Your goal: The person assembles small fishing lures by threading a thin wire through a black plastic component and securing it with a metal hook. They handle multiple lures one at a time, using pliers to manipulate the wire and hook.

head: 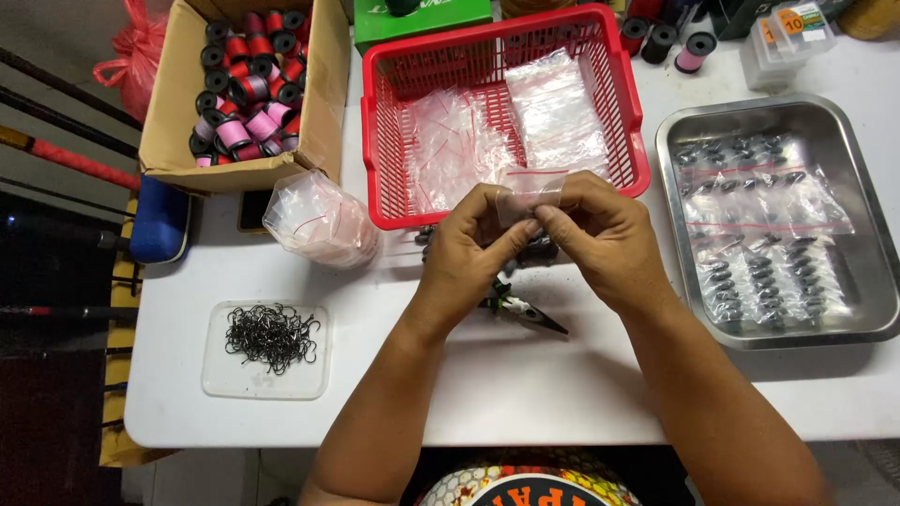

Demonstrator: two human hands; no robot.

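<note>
A small clear zip bag (531, 190) sits above the middle of the white table (525, 384), held between both hands just in front of the red basket (375, 141). The left hand (469, 253) pinches the bag's left edge, with its fingers (511, 239) curled inward and closed on the plastic. The right hand (605, 234) pinches the right edge in the same manner, thumb and fingers clenched on the bag. The fingertips of both hands meet under the bag's lower edge. Whether the bag holds anything cannot be told.

Table layout, left to right:
- Near the front left corner, a clear plastic lid (266, 349) carries a pile of dark hooks (272, 333).
- At the back left corner, a cardboard box (178, 103) holds spools of thread (246, 84) in red, pink and black.
- Just right of the box, a bundle of clear bags (319, 220) lies beside the basket.
- The red basket at the back centre contains flat clear zip bags.
- Small pliers (525, 309) lie on the table beneath the hands.
- Along the right edge, a metal tray (675, 141) holds filled bags of dark small parts (759, 225).

Left of the table, several rods (66, 155) lean over a dark floor.
</note>
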